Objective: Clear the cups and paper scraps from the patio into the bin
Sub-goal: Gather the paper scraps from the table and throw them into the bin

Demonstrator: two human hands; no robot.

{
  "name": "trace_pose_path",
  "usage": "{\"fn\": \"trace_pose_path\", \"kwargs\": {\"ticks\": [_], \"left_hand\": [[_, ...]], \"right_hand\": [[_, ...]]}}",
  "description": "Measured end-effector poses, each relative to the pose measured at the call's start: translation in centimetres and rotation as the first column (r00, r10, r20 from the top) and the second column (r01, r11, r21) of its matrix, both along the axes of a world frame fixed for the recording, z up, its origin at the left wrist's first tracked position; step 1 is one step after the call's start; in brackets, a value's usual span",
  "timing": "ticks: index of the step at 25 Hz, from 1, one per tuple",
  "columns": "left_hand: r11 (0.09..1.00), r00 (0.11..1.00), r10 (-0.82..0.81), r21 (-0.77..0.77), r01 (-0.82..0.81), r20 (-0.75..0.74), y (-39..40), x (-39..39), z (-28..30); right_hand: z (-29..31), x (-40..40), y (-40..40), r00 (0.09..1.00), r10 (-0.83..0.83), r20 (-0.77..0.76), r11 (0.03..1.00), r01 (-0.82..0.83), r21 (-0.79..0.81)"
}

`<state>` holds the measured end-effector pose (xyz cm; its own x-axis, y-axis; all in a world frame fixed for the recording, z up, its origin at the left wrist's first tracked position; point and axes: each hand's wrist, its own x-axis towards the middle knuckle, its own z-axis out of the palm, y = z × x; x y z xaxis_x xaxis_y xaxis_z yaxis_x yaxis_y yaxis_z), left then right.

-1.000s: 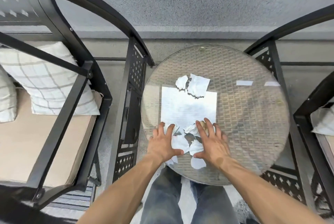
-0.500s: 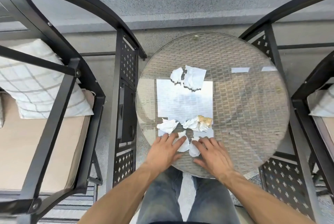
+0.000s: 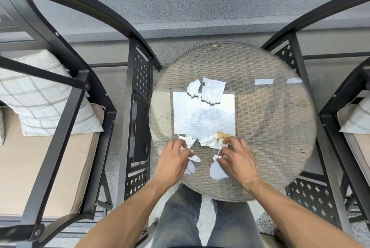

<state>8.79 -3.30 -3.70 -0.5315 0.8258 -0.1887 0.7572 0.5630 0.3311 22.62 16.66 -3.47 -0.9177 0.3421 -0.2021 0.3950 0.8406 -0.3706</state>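
both hands, left hand [image 3: 173, 160] and right hand [image 3: 237, 157], pinch paper scraps [image 3: 210, 140] at the tabletop [image 3: 280, 147] near edge. loose pinches risk dropping scraps off that edge; two torn pieces [image 3: 212, 91] lie farther in, untouched.

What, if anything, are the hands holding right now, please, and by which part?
Each pinches a small torn white paper scrap by its upper edge: left hand one, right hand another. Blur prevents certainty.

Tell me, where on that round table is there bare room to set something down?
The table's right half is bare, from the scraps to the rim. A free strip lies between the far scraps and near scraps. Crowded: the near edge, around the left hand and right hand.
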Motion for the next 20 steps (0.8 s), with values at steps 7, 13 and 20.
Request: {"fn": "trace_pose_path", "kwargs": {"ticks": [7, 13, 20], "left_hand": [[0.958, 0.998, -0.006, -0.286, 0.023, 0.061, 3.0, -2.9, 0.0], [0.964, 0.972, 0.069, -0.265, -0.007, 0.223, 4.0, -4.3, 0.0], [0.979, 0.956, 0.197, 0.003, -0.203, 0.216, 12.1, -14.4, 1.7]], "right_hand": [[-2.1, -4.8, 1.3, 0.958, 0.151, 0.244, 0.987, -0.159, 0.011], [-2.7, -5.6, 2.7, 0.972, -0.022, 0.236, 0.974, 0.074, -0.214], [1.1, -12.9, 8.9, 0.992, -0.127, -0.014, 0.967, 0.12, -0.225]]}}
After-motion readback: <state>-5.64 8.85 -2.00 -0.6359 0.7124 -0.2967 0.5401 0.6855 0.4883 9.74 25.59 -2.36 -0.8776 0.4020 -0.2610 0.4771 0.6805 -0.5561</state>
